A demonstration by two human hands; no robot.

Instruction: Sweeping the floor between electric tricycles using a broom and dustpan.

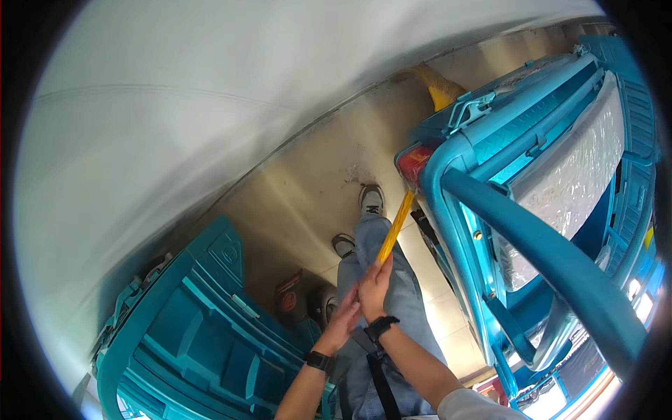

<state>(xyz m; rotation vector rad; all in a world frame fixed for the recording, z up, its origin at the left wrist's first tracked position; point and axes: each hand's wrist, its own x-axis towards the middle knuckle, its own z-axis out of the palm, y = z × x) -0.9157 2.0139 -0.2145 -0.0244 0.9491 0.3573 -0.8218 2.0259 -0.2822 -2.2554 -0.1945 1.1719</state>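
My right hand (376,285) is wrapped round the yellow handle of a broom (397,225). Just below and to its left, my left hand (340,323) presses against it, closed around the lower end of the handle, which is mostly hidden by the hands. The handle slants up and away to the right, then passes out of sight behind the corner of a teal vehicle (455,150) with a red tail light (414,164). Past that corner, yellow bristles (442,91) rest on the floor near the wall.
Another teal vehicle body (210,329) stands close on my left. A white wall (182,133) runs along the far side of the tiled floor (322,168). On the right, a thick teal rail (539,245) and a plastic-wrapped panel (567,175) belong to the vehicle. My shoes (372,200) stand between.
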